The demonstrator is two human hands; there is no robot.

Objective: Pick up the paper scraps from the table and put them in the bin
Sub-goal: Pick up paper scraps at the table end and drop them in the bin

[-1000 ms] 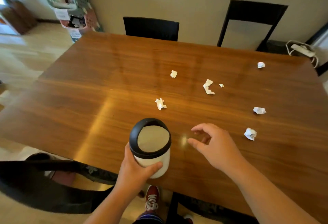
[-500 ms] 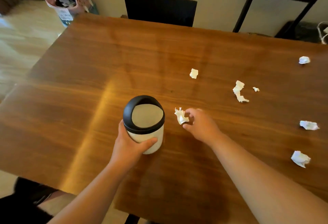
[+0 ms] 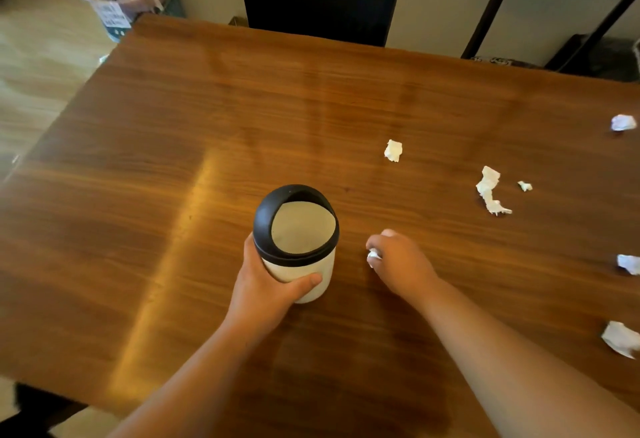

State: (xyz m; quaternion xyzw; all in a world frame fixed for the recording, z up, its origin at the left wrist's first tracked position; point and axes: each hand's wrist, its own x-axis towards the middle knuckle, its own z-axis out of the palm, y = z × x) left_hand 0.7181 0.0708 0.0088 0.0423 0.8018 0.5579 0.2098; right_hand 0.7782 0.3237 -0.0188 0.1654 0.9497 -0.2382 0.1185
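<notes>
Head camera, looking down: my left hand [image 3: 273,285] is wrapped around the small white cylindrical bin with the black swing-lid collar [image 3: 296,240], thumb across its front, pinning it upright on the brown wooden table [image 3: 173,195]. My right hand [image 3: 398,261] sits just at three o'clock of the bin, fingers curled narrow around a crumpled white paper scrap [image 3: 373,256]; only a corner of it peeks out on the bin side, so I can't tell how securely it sits in my palm.

As I judge it, the step is carrying this scrap over to the lid. To do it well I should lift my right hand clear of the collar, come in over the pale flap and push the paper down through it, letting go only once it is past the rim, because a light wad like this could bounce off a springy flap. My left hand should hold firm so the bin does not tip.

More remains: a folded white scrap [image 3: 393,150] at one o'clock of the bin, a long torn white strip [image 3: 488,189] with a tiny white crumb [image 3: 525,186] beside it at two o'clock, and four white wads well apart along the right edge, from the farthest one [image 3: 623,122] to the nearest [image 3: 620,339].
</notes>
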